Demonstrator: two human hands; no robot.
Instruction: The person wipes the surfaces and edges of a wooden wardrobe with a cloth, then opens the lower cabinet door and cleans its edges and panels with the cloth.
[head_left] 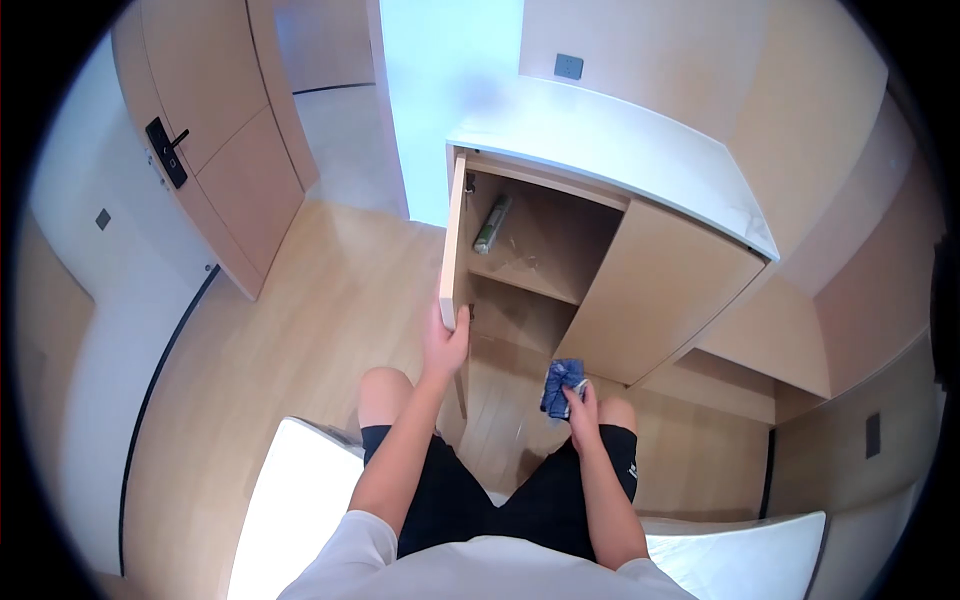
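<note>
My left hand (445,340) grips the edge of a light wood cabinet door (454,240), which stands swung out. In my right hand (586,412), held above my knee, is a crumpled blue cloth (562,388) with lighter patches. The opened side of the cabinet (560,230) shows an upper shelf and a lower space. On that shelf, towards the left, lies a green and white tube-like roll (492,224). Beside it is something clear and thin that I cannot make out. The other cabinet door (665,290) is closed.
A white marble-look top (610,150) covers the cabinet, with a dark wall socket (568,67) above. At the left, a wooden room door (215,130) stands ajar. White slabs or seat surfaces (290,510) lie on both sides of my legs.
</note>
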